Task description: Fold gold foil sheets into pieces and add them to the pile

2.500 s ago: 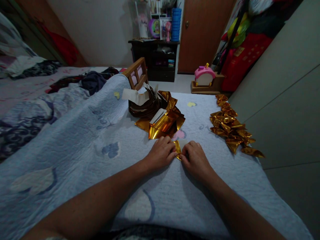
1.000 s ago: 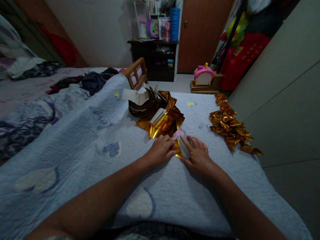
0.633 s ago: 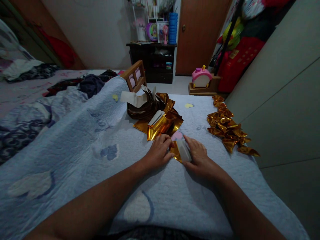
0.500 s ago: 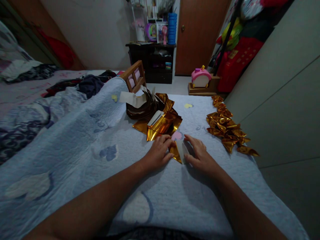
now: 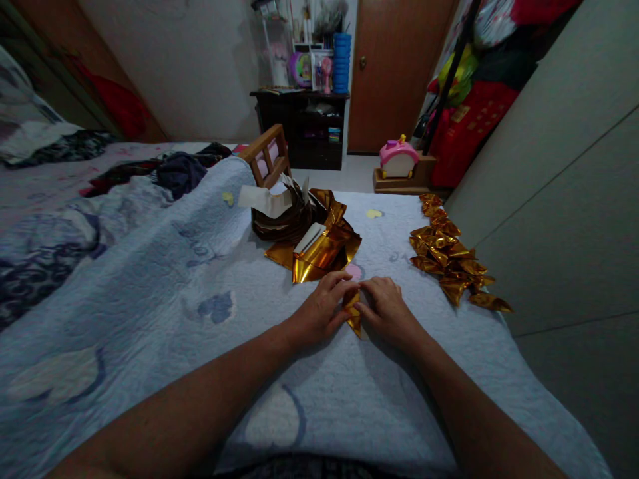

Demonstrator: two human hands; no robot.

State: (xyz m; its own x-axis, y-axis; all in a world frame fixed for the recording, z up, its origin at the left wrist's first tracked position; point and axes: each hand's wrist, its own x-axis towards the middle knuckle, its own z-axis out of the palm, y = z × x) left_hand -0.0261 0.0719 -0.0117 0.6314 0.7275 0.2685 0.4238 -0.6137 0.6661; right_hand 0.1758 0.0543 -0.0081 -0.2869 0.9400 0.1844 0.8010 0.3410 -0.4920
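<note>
A small piece of gold foil paper (image 5: 354, 318) lies partly folded on the blue quilt (image 5: 319, 392), its top and side covered by my fingers. My left hand (image 5: 322, 307) grips its left side, thumb low and fingers curled over the upper part. From the other side my right hand (image 5: 392, 311) holds it, fingertips meeting those of the left at the top and the thumb pressing on the foil. Just beyond my hands is a loose heap of gold foil sheets (image 5: 327, 249), with a pale backing showing on some.
A curled stack of dark-edged sheets (image 5: 279, 219) stands behind the heap. Folded gold foil pieces (image 5: 449, 256) form a row along the quilt's right edge, beside a pale cabinet wall (image 5: 564, 219). A wooden rail (image 5: 267, 153) rises at the far edge.
My right hand has moved left and its fingertips now meet my left hand's. The paper's pale side that showed before is now mostly out of sight, with gold foil facing up.
</note>
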